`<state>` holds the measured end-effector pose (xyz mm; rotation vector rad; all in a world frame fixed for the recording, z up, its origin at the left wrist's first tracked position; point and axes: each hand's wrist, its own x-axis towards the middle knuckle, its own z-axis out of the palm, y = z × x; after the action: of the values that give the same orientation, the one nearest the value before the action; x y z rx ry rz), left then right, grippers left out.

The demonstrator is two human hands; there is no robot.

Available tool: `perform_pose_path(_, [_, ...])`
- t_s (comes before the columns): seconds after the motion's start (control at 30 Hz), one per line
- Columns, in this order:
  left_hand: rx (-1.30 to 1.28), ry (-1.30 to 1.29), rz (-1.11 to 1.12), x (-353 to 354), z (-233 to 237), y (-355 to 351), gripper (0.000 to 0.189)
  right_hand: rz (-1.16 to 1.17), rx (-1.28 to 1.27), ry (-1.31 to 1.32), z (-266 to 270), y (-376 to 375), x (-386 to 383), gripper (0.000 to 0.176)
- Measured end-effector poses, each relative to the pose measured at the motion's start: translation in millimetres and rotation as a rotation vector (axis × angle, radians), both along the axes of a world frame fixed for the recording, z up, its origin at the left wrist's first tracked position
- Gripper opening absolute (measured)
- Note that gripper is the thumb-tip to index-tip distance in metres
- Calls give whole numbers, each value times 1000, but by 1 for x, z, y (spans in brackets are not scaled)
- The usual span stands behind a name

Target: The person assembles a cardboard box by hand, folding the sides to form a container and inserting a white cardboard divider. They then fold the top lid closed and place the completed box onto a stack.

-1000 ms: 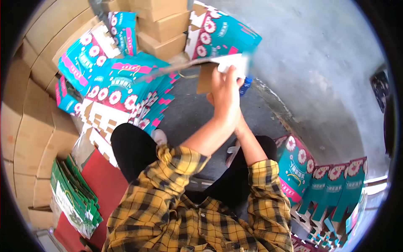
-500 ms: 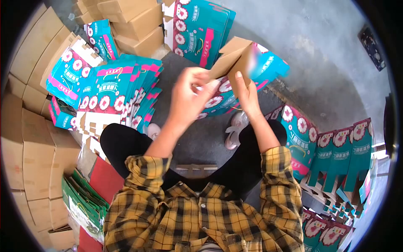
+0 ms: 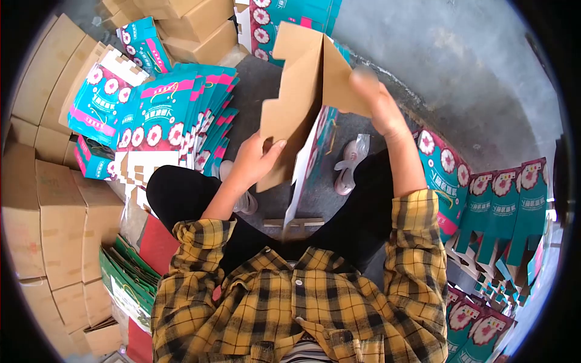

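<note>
A partly unfolded cardboard gift box is held up in front of me, its plain brown inside facing me. A strip of its printed teal and maroon outside shows at the lower right. My left hand grips the notched edge of the left panel, thumb on the inside and fingers mostly hidden behind. At the upper right, my right hand holds the outer edge of the right-hand flap, and its fingertips are blurred. Beside my left knee lies a stack of flat printed boxes, teal with pink bands.
Brown cartons are piled along the left. Green printed bags lie by a red surface. Teal boxes stand in rows at the right. More flat teal boxes lean at the back. My shoes rest on the grey floor.
The box has been opened wider and turned, so its brown inside now faces me. My left hand has moved down onto its left panel; my right hand has moved up and right with the flap.
</note>
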<state>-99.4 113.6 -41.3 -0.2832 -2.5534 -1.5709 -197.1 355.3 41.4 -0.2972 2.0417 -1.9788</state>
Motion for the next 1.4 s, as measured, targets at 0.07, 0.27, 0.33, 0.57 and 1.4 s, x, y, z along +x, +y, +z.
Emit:
perform_pose_path(0.07, [20,-68,26,3,-5,-1,24,79,-46,-14,-1,5,-10,45])
perform_pose_path(0.27, [40,-154,-39,-20,1,10,29,-33,-98,-62,-10,-3,-22,53])
perform_pose_path(0.33, [-10,-136,19,-32,3,16,32,-107,-19,30,-16,-10,-19,62])
perform_pose_path(0.57, [156,-253,50,-56,20,26,29,264,349,142,-12,-20,24,92])
perform_pose_path(1.4, [-985,-291,-195,-41,14,-14,73,28,604,-90,-80,-30,-78,29])
